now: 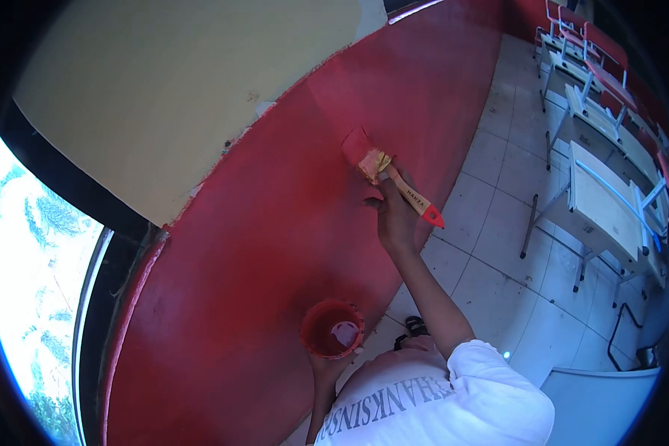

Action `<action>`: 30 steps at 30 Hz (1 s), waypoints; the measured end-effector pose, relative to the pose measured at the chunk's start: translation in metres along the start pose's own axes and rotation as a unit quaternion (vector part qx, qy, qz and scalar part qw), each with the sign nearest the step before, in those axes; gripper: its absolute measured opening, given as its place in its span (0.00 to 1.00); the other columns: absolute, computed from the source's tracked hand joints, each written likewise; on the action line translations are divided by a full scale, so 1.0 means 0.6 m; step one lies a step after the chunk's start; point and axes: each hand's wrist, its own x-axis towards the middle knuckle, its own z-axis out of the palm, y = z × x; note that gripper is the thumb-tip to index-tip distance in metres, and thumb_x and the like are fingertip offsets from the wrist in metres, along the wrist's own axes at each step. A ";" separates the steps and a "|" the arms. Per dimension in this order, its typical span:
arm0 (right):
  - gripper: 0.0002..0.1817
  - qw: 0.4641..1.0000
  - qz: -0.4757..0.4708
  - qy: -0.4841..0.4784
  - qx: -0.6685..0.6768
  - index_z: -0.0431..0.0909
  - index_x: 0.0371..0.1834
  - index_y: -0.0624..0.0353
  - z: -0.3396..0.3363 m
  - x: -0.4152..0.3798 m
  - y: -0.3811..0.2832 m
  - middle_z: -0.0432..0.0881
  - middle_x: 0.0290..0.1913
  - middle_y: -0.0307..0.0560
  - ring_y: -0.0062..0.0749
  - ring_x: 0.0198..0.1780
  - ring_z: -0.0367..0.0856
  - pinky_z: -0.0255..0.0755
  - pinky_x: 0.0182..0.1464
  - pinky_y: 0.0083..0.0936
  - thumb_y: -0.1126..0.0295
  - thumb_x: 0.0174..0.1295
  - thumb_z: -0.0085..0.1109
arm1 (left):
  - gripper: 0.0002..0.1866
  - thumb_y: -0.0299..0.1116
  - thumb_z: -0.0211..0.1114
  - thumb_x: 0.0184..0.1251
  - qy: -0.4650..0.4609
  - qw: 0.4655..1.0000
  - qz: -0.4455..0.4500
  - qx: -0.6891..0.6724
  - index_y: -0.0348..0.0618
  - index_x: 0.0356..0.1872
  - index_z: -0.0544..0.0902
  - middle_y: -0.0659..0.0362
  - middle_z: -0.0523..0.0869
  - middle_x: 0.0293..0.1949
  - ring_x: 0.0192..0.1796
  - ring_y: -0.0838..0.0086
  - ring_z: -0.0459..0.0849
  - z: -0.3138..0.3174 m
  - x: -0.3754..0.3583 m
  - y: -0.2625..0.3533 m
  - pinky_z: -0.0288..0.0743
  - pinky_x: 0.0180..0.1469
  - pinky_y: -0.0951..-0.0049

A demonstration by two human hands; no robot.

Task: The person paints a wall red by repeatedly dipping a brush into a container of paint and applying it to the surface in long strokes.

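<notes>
My right hand (395,215) grips a paintbrush (412,198) by its wooden handle, which has a red tip. Red paint coats the bristles, and they lie against the red lower part of the wall (275,201). Below and to the left, my left hand (330,366) holds a small paint bucket (310,343) from underneath, close to the wall. The bucket's rim and inside are smeared red, with a pale shiny patch inside. Most of the left fingers are hidden by the bucket.
Above the red paint the wall is cream (201,82), with a rough edge between. A bright window (37,297) is at the left. Desks (598,201) with chairs stacked on them line the right side of the tiled floor (490,290). A pale surface (595,401) stands at lower right.
</notes>
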 end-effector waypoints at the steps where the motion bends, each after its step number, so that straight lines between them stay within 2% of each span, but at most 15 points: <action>1: 0.27 1.000 0.002 0.004 -0.008 0.59 0.64 0.63 -0.010 -0.004 0.005 0.74 0.50 0.45 0.28 0.45 0.78 0.76 0.32 0.23 0.70 0.61 0.54 | 0.44 0.33 0.82 0.28 -0.002 1.000 -0.001 -0.001 0.38 0.54 0.70 0.56 0.81 0.45 0.45 0.70 0.81 0.002 0.002 0.005 0.79 0.41 0.73; 3: 0.27 1.000 0.010 0.005 -0.024 0.58 0.64 0.64 -0.029 -0.009 0.016 0.74 0.50 0.45 0.28 0.45 0.78 0.77 0.32 0.23 0.70 0.62 0.53 | 0.44 0.33 0.82 0.28 0.004 1.000 0.017 -0.012 0.38 0.54 0.70 0.57 0.81 0.44 0.42 0.71 0.81 0.013 0.008 0.023 0.79 0.37 0.74; 6: 0.27 0.998 0.023 -0.001 -0.053 0.58 0.64 0.65 -0.066 -0.020 0.035 0.74 0.50 0.46 0.28 0.45 0.78 0.78 0.32 0.23 0.71 0.62 0.52 | 0.43 0.33 0.82 0.28 -0.017 1.000 -0.016 -0.008 0.38 0.54 0.70 0.57 0.81 0.43 0.41 0.72 0.81 0.005 0.003 0.014 0.78 0.37 0.75; 11: 0.25 0.997 0.031 0.024 -0.063 0.63 0.60 0.68 -0.127 -0.039 0.079 0.75 0.48 0.48 0.27 0.44 0.78 0.79 0.32 0.23 0.71 0.60 0.55 | 0.44 0.35 0.82 0.28 -0.010 1.000 0.008 0.005 0.40 0.55 0.70 0.56 0.80 0.47 0.46 0.69 0.80 0.016 0.006 0.028 0.78 0.43 0.71; 14: 0.26 0.993 0.070 0.036 -0.093 0.62 0.61 0.67 -0.175 -0.054 0.101 0.75 0.48 0.48 0.28 0.42 0.79 0.78 0.32 0.23 0.71 0.60 0.54 | 0.46 0.37 0.83 0.28 -0.016 1.000 0.014 -0.003 0.41 0.56 0.69 0.56 0.79 0.48 0.47 0.69 0.80 0.020 0.004 0.025 0.78 0.45 0.70; 17: 0.25 0.983 0.083 0.063 -0.148 0.63 0.60 0.67 -0.217 -0.073 0.102 0.75 0.48 0.48 0.28 0.41 0.79 0.78 0.32 0.22 0.70 0.60 0.55 | 0.47 0.38 0.83 0.28 -0.015 1.000 0.010 -0.002 0.41 0.56 0.68 0.56 0.79 0.48 0.47 0.68 0.80 0.026 0.003 0.036 0.77 0.46 0.69; 20: 0.24 0.978 0.053 0.074 -0.189 0.65 0.59 0.66 -0.225 -0.075 0.072 0.75 0.48 0.47 0.27 0.41 0.79 0.78 0.31 0.21 0.69 0.60 0.56 | 0.47 0.37 0.83 0.28 -0.014 1.000 -0.003 -0.012 0.41 0.56 0.68 0.56 0.79 0.48 0.47 0.68 0.80 0.020 0.002 0.031 0.77 0.48 0.68; 24: 0.23 0.989 -0.055 0.044 -0.132 0.67 0.57 0.63 -0.108 -0.039 -0.028 0.76 0.47 0.46 0.27 0.40 0.79 0.76 0.30 0.21 0.69 0.58 0.59 | 0.47 0.37 0.83 0.28 -0.003 0.999 0.032 -0.029 0.40 0.57 0.68 0.56 0.80 0.47 0.47 0.68 0.81 0.034 0.009 0.040 0.78 0.47 0.68; 26: 0.23 0.992 -0.104 0.015 -0.066 0.68 0.57 0.62 -0.036 -0.016 -0.074 0.76 0.46 0.46 0.26 0.40 0.79 0.75 0.30 0.22 0.69 0.58 0.60 | 0.47 0.37 0.83 0.28 0.006 0.999 -0.006 -0.042 0.40 0.57 0.68 0.56 0.80 0.47 0.47 0.68 0.81 0.040 0.003 0.056 0.78 0.46 0.68; 27: 0.24 0.994 -0.105 0.000 -0.041 0.67 0.57 0.62 -0.006 -0.007 -0.092 0.76 0.45 0.45 0.26 0.40 0.79 0.74 0.31 0.22 0.69 0.58 0.59 | 0.47 0.37 0.83 0.28 0.011 0.999 -0.024 -0.048 0.40 0.57 0.68 0.56 0.80 0.46 0.47 0.68 0.80 0.042 0.002 0.060 0.78 0.46 0.67; 30: 0.24 0.994 -0.104 -0.039 0.023 0.65 0.59 0.59 0.058 0.020 -0.122 0.77 0.44 0.44 0.26 0.40 0.79 0.73 0.31 0.22 0.68 0.59 0.58 | 0.47 0.36 0.83 0.28 0.008 0.999 0.017 -0.043 0.40 0.56 0.68 0.56 0.80 0.45 0.46 0.69 0.81 0.039 0.008 0.046 0.78 0.44 0.69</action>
